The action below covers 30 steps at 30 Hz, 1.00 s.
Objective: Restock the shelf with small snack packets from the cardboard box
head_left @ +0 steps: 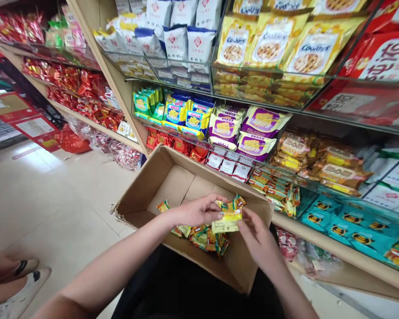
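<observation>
An open cardboard box point(146, 180) rests at the person's lap, with several small yellow, green and orange snack packets point(199, 237) lying in its near part. Above them, my left hand point(202, 210) comes in from the left, its fingers closed on the left edge of a pale yellow packet point(226, 223). The right end of that same packet is pinched in my right hand point(254, 232). Just behind my hands are more small packets point(237, 202); whether my left fingers touch them I cannot tell.
Shelves point(339, 252) of bagged snacks rise beyond the box, with glass dividers along their fronts. Red packets fill the left racks point(83, 116). Another person's foot in a white shoe point(28, 292) is at the lower left. Plastic bags point(119, 150) lie below the shelves.
</observation>
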{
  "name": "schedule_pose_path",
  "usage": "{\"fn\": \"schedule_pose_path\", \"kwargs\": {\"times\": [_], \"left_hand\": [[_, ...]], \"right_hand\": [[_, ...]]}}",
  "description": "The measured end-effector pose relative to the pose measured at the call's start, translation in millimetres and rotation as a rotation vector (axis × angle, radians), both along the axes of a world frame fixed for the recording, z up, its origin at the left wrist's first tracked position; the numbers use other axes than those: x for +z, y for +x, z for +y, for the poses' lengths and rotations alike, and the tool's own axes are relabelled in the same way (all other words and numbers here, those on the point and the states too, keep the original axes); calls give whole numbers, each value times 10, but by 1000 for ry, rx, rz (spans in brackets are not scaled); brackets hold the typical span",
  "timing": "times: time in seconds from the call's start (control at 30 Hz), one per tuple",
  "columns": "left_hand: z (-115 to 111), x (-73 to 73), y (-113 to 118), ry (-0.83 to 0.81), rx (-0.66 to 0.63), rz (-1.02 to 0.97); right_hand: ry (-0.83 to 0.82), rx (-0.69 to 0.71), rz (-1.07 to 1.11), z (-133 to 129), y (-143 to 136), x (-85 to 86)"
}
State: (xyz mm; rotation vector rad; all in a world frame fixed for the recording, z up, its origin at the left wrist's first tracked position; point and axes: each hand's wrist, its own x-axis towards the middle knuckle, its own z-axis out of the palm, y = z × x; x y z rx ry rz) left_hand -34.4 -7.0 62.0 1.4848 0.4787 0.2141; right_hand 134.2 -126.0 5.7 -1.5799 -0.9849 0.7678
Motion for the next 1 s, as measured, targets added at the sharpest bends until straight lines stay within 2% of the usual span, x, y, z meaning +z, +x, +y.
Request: {"fn": "schedule_pose_path", "kwargs": {"times": [0.07, 0.13, 0.2, 0.27, 0.43, 0.57, 0.67, 0.83, 0.93, 1.0], "left_hand": [[-129, -15, 59, -22, 120, -81], [-206, -115, 120, -70, 336, -122], [-250, -241, 171, -105, 537, -144], [-283, -340, 206, -75, 651, -165], [-344, -405, 253, 34, 778, -182], [-317, -431, 273, 55, 931, -132], [-284, -470, 249, 105, 995, -91], [-321, -464, 235, 107, 1003, -87], [-355, -404, 263, -5, 982, -99], [-363, -343, 263, -170, 892, -69]], "right_hand": [[-54, 44, 156, 82, -99, 13], [-37, -1, 294, 131, -189, 4], [19, -43, 348, 161, -249, -14], [30, -59, 368, 187, -277, -33], [75, -229, 127, 260, -297, -28], [41, -270, -43, 289, -351, 6], [52, -296, -189, 276, -391, 13], [177, -336, -435, 203, -397, 14], [318, -395, -594, 158, -306, -15], [434, -332, -704, 140, -195, -36]]}}
